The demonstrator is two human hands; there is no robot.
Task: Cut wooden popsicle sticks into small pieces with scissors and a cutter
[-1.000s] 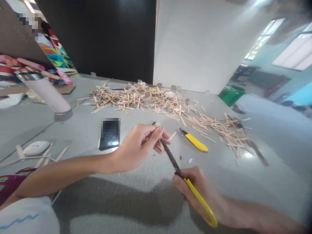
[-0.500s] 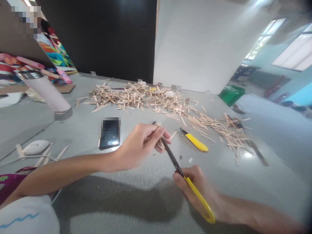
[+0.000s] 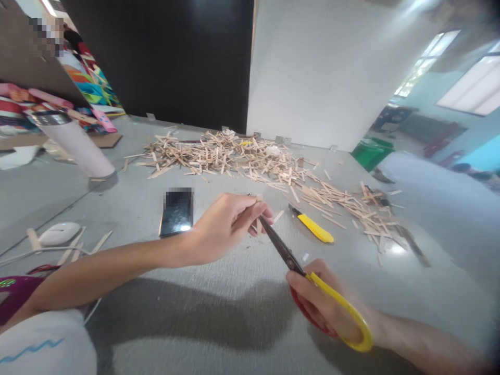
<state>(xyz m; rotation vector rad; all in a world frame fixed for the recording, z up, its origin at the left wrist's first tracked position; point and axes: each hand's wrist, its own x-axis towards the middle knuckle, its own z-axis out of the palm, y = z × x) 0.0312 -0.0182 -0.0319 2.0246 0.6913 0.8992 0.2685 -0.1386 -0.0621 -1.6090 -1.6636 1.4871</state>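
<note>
My left hand pinches a small wooden stick, mostly covered by the fingers. In my right hand is a pair of scissors with one yellow and one red handle loop. Their dark blades point up and left, with the tips at my left fingertips. Whether the blades touch the stick I cannot tell. A yellow utility knife lies on the grey table, just beyond my right hand.
A heap of wooden sticks spreads along the back and right. At left are a phone, a white mouse with a cable and a pale tumbler. Black and white panels stand behind. A green bin is beyond the table.
My right hand has shifted slightly right and turned the scissors, so the red loop now shows and the handles are spread wider. The left hand has barely moved.
</note>
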